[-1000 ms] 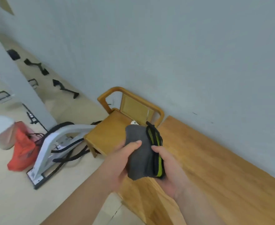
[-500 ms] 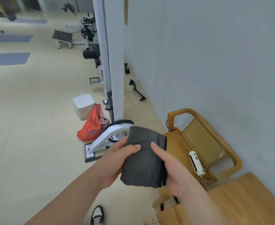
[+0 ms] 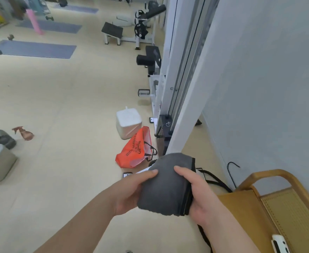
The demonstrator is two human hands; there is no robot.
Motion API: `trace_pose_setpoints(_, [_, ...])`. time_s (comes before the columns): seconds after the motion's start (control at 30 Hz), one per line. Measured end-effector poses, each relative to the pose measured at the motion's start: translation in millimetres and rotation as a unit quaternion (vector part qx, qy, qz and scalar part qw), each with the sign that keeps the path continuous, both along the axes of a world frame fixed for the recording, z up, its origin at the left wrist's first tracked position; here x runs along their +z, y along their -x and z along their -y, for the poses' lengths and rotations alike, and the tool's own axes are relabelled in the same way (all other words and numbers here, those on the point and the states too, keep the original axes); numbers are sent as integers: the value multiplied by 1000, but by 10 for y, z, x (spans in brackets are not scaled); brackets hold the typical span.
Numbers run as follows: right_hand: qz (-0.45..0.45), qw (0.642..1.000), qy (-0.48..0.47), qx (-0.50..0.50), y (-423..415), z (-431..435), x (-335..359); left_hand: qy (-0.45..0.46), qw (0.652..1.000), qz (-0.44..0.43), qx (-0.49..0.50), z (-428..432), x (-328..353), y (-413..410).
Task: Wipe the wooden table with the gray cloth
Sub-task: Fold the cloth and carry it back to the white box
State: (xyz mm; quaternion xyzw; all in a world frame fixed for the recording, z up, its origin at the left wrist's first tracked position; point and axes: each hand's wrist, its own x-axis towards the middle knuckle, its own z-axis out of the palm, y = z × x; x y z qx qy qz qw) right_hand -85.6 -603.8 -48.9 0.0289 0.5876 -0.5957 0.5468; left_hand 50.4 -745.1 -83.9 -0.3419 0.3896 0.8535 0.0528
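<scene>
A folded gray cloth with a black edge is held in front of me above the floor. My left hand grips its left side with the thumb on top. My right hand grips its right side along the black edge. The wooden table is out of view. At the lower right stands a wooden chair with a woven back panel.
A white device lies on the chair seat. An orange bag and a white box sit on the floor beside a white pillar. Gym benches, mats, a spray bottle and a black cable lie around.
My view has swung left, away from the wooden table, which has dropped out of sight; more gym floor shows. Both hands still hold the cloth, and its green-striped layer no longer shows.
</scene>
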Motion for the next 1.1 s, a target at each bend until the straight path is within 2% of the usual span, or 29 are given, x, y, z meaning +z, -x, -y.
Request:
trace_pose_setpoints(0.2, [9, 1000, -12, -13, 607, 916, -234, -18, 998, 6, 67, 911, -242, 534])
trace_pose_setpoints(0.37, [35, 999, -8, 14, 1194, 1798, -439, -35, 994, -58, 92, 1639, -345, 920])
trace_pose_setpoints(0.5, [69, 996, 7, 59, 1499, 2480, -502, -9, 993, -78, 92, 2262, -318, 1141])
trace_pose_setpoints(0.63, [96, 993, 27, 66, 1730, 3073, -594, -25, 989, -64, 128, 2876, -286, 1323])
trace_pose_setpoints(0.73, [104, 994, 28, 36, 1913, 3568, -698, -33, 988, -46, 143, 3425, -296, 1513])
trace_pose_setpoints(0.83, [113, 993, 13, 5, 2035, 4095, -789, -59, 984, 19, 165, 4069, -442, 1764])
trace_pose_setpoints(0.9, [116, 993, -3, -20, 2092, 4473, -893, -56, 987, 56, 142, 4539, -566, 1952])
trace_pose_setpoints(1.1, [114, 984, -32, -130, 2095, 5440, -1196, -63, 993, 94, -40, 5771, -854, 2315])
